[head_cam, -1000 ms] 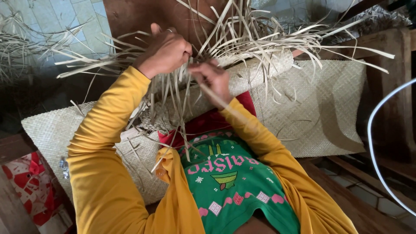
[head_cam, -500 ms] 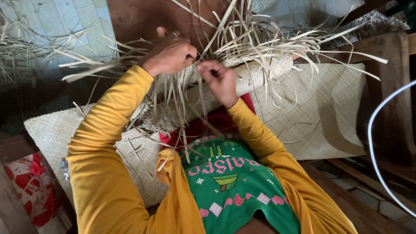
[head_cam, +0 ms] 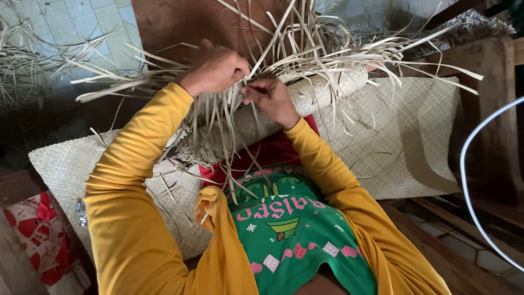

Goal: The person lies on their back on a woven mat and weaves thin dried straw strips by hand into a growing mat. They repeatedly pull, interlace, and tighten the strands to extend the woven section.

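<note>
A pale woven straw mat [head_cam: 404, 136] lies across my lap, partly rolled at its far edge, with many loose straw strips [head_cam: 322, 49] fanning out from that edge. My left hand [head_cam: 215, 68] is closed around a bunch of these strips at the rolled edge. Close beside it, my right hand [head_cam: 270, 98] pinches a few strips between thumb and fingers. Both hands nearly touch over the weave. My arms are in yellow sleeves, above a green patterned cloth [head_cam: 292, 229] and a red cloth [head_cam: 273, 153].
A brown wooden board [head_cam: 180, 24] stands behind the strips. More loose straw [head_cam: 24, 60] lies on the tiled floor at far left. A red and white patterned cloth [head_cam: 38, 240] is at lower left. A white cable [head_cam: 469, 186] curves at right over wooden planks [head_cam: 464, 235].
Both hands have drawn closer together at the rolled edge; the right hand moved up and left toward the left hand, working the strips. The mat stays put.
</note>
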